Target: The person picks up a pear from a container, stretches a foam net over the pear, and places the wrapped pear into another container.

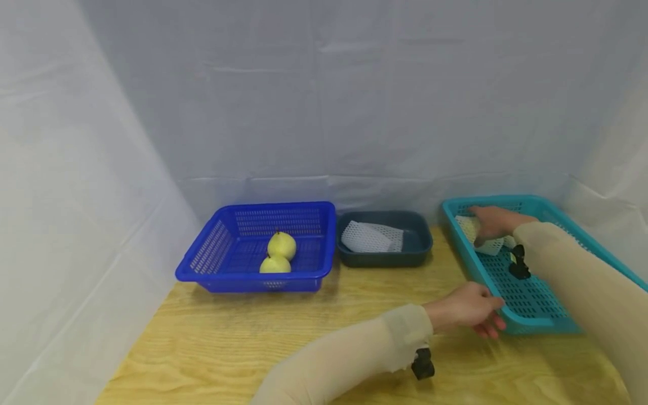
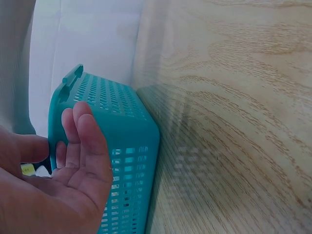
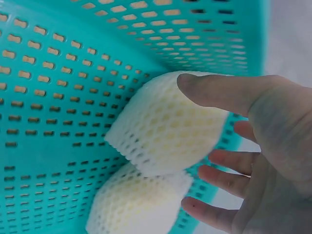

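In the head view my right hand (image 1: 493, 222) reaches into the teal basket (image 1: 531, 322) at the right. The right wrist view shows two pale yellow fruits in white foam nets, an upper netted fruit (image 3: 170, 124) and a lower netted fruit (image 3: 136, 204). My right thumb lies over the upper one, with the fingers spread beside it along the basket wall, not curled round it. My left hand (image 1: 468, 306) holds the basket's near left corner. In the left wrist view its thumb is at the rim and its fingers (image 2: 90, 136) curl against the outer wall.
A blue basket (image 1: 202, 275) at the left holds two bare yellow pears (image 1: 281, 246). Between the baskets stands a dark green tray (image 1: 417, 242) with white foam nets (image 1: 367, 237) in it. Everything rests on a wooden table (image 1: 212, 349), with white sheeting behind and at both sides.
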Demonstrator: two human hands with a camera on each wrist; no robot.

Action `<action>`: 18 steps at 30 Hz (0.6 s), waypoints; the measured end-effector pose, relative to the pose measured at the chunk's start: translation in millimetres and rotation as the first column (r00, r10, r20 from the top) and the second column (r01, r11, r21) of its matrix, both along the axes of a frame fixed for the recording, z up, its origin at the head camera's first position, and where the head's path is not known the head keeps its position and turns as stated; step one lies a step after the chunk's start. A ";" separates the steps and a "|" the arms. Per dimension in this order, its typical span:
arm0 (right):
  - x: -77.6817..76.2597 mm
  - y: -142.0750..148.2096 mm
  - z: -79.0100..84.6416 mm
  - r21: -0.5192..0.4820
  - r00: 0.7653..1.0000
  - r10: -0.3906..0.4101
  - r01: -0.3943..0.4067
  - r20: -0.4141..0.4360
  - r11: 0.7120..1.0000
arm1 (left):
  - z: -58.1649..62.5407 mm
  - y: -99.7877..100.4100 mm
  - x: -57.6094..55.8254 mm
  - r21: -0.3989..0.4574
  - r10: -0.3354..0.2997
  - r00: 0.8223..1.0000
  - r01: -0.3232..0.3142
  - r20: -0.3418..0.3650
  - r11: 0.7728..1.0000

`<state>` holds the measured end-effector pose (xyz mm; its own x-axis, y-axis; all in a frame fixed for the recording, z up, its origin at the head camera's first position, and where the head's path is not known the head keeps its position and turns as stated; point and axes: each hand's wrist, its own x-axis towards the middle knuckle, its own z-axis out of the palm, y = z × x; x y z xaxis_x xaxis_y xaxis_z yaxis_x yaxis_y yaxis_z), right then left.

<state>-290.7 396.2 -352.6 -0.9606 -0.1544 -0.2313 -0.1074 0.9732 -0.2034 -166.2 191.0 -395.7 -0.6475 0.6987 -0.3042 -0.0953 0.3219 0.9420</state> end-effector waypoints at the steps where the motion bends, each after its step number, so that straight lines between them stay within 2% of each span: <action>1: 2.2 -0.2 1.7 0.000 1.000 0.015 -0.015 -0.011 1.000 | -0.1 0.2 -0.2 -0.004 -0.001 1.000 0.001 -0.002 1.000; 5: 12.5 -2.3 12.0 0.010 0.996 0.067 -0.066 -0.055 0.998 | -0.5 -0.3 -1.9 -0.011 -0.006 1.000 0.006 0.003 1.000; 9: 29.0 -6.0 23.3 0.069 0.987 0.104 -0.097 -0.121 0.993 | -0.1 -1.2 -3.9 -0.017 -0.021 1.000 0.022 0.015 1.000; 12: 46.6 -10.9 30.3 0.106 0.971 0.131 -0.112 -0.199 0.988 | 0.7 -1.2 -4.2 -0.027 -0.037 0.999 0.037 0.016 0.999; 18: 83.0 -31.1 39.9 0.081 0.933 0.149 -0.130 -0.327 0.988 | 3.5 -1.8 -3.9 -0.037 -0.036 0.999 0.037 0.016 0.999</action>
